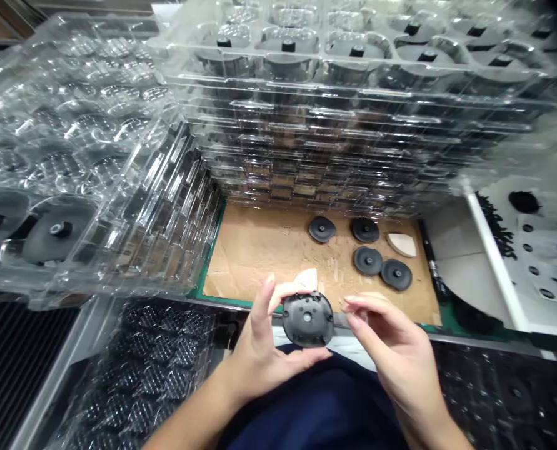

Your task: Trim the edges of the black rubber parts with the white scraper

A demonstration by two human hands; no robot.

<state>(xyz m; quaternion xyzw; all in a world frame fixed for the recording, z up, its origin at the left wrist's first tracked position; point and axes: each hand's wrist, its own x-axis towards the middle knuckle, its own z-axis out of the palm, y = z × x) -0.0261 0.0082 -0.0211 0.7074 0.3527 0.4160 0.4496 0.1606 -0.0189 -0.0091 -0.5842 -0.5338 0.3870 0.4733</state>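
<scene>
My left hand [262, 353] grips a round black plastic part [307, 319] by its edges, between thumb and fingers. The face turned up has a light centre and small pegs and holes near its rim. Just behind it a pale wedge-shaped piece [307, 277] shows past my fingers; whether they touch it I cannot tell. To the right, apart from the part, my right hand [395, 344] is closed in a pinch. Anything between those fingertips is too small to name. Beyond my hands, several black discs with a raised centre, such as one disc [367, 260], lie on cardboard [254, 250].
A tall stack of clear plastic trays [325, 134] rises at the back, its top cups holding grey discs. Another tray stack [151, 206] stands left. A second pale wedge [402, 244] lies right of the discs. A white bin [536, 262] with small black pieces is at the right.
</scene>
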